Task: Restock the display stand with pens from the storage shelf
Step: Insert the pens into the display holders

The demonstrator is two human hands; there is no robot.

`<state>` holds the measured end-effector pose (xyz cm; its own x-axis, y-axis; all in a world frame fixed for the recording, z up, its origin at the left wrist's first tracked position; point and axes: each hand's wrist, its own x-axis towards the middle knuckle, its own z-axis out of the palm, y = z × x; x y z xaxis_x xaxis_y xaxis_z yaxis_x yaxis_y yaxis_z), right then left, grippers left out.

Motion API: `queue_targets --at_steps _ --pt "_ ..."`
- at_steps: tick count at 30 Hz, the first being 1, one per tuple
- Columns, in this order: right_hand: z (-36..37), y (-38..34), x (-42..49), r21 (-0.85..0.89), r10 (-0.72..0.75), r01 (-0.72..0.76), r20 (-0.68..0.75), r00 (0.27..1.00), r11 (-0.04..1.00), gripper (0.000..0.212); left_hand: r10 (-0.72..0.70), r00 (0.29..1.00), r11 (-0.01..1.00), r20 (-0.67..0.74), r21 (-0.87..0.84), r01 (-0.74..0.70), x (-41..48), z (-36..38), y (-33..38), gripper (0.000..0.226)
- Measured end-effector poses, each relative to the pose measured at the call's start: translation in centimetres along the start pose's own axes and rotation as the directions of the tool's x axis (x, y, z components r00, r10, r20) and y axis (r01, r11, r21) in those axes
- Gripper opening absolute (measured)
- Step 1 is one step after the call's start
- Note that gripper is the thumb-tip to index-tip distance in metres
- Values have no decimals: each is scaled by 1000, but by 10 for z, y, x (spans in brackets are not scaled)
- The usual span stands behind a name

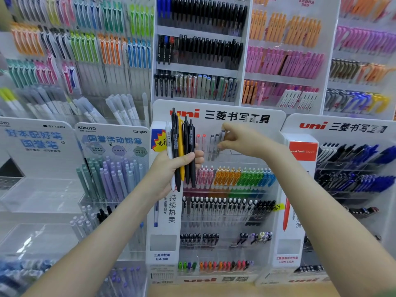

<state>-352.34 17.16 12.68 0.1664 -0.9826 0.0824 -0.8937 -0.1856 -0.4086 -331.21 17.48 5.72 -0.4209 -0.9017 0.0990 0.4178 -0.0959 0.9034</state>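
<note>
Slotting grey-capped pen (222, 137) into uni display stand (273, 136), pinched by right hand (241, 140) fingers (231, 127); left hand (171, 168) grips reserve pen bundle (182, 144).

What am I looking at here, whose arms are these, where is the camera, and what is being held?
There is no machine here. These are a person's two bare arms, filmed by one wide-angle camera worn on their head, looking forward and down. In front stands a white uni display stand with rows of pens in clear trays, among other pen racks. The left hand grips a bundle of pens upright: several black, one yellow, one white. The right hand pinches a grey-capped pen in its fingers at the stand's sparse top row, seemingly slotting it in.
</note>
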Motion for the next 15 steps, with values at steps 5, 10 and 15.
queue_targets --at_steps 5,10,15 --pt "4 -3 -3 -128 -57 44 -95 994 991 21 4 1000 1000 5 -7 -4 0 -2 0 22" --pt "6 0 -7 54 -26 30 -67 997 998 18 -2 1000 1000 0 -21 2 -1 -5 -2 22" --pt "4 1 -1 70 19 -17 -27 999 997 22 -17 1000 999 5 -32 17 1 -5 -2 22"
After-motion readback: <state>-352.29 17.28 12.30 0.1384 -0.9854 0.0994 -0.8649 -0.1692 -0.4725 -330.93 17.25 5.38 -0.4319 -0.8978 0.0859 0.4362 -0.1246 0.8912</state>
